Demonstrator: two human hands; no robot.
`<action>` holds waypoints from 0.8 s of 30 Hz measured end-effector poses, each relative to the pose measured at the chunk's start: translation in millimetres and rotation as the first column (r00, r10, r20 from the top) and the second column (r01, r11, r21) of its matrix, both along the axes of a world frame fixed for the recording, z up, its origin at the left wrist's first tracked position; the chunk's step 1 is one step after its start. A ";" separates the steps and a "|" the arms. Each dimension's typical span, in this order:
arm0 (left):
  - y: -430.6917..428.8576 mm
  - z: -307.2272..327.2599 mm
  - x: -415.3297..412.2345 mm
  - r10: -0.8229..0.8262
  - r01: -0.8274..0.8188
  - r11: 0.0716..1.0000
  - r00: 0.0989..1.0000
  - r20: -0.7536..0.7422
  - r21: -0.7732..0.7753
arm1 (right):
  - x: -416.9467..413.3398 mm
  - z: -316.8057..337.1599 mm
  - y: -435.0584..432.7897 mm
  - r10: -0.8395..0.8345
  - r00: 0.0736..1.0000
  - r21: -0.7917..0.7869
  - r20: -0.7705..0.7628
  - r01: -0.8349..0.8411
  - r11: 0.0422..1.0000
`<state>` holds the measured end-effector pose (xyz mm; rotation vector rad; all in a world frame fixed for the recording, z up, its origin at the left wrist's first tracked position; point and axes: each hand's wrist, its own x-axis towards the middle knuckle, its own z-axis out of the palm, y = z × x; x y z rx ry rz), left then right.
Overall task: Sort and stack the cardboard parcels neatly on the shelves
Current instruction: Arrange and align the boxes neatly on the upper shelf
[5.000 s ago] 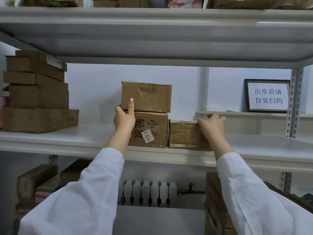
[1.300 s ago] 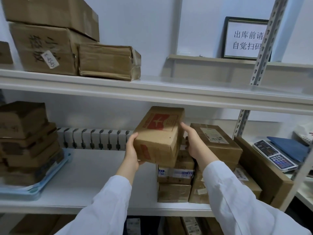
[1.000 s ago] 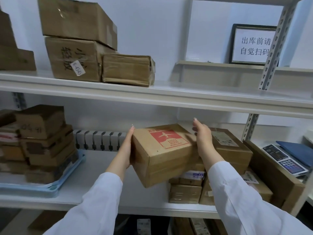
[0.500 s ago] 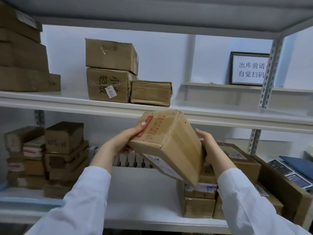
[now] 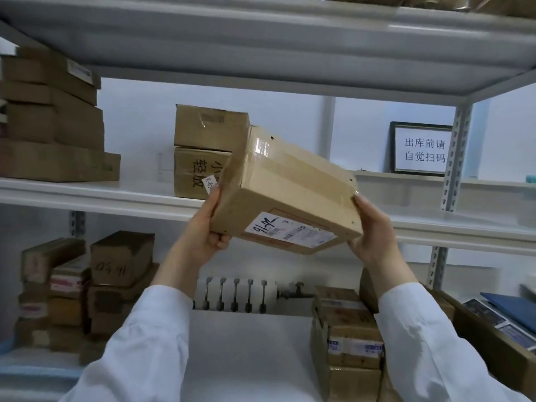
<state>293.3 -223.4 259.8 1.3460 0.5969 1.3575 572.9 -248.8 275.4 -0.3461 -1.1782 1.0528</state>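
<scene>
You've got the taped parcel [image 5: 287,192] tilted in mid-air, in front of the mid shelf [image 5: 116,195], near the 2-box stack [image 5: 203,152]. L hand [image 5: 203,233] grips its bottom-left corner and R hand [image 5: 374,227] clasps the right end. Looks light and stiff, but the tape's prob. slick. Best hold: palms on opposite ends, fingers under the edges.

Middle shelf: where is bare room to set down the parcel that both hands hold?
The middle shelf is bare between the left stack and the two-box stack, and again right of the held parcel up to the post; what lies behind the parcel is hidden. The lower shelf is bare in its centre, crowded at both ends.
</scene>
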 end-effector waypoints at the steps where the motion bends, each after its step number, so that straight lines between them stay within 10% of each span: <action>1: -0.8 4.5 1.1 0.016 -0.017 0.999 0.999 0.039 0.027 | -5.8 8.5 -0.6 -0.111 0.994 0.020 0.003 0.111 0.994; 6: -6.0 34.2 12.7 0.136 -0.155 0.982 0.978 0.160 0.111 | -20.6 44.2 -1.9 -0.564 0.825 0.106 0.034 0.558 0.823; 24: 30.5 91.0 72.0 0.364 -0.378 0.845 0.925 0.111 0.379 | -41.9 71.3 47.2 -0.252 0.914 0.304 0.317 0.154 0.940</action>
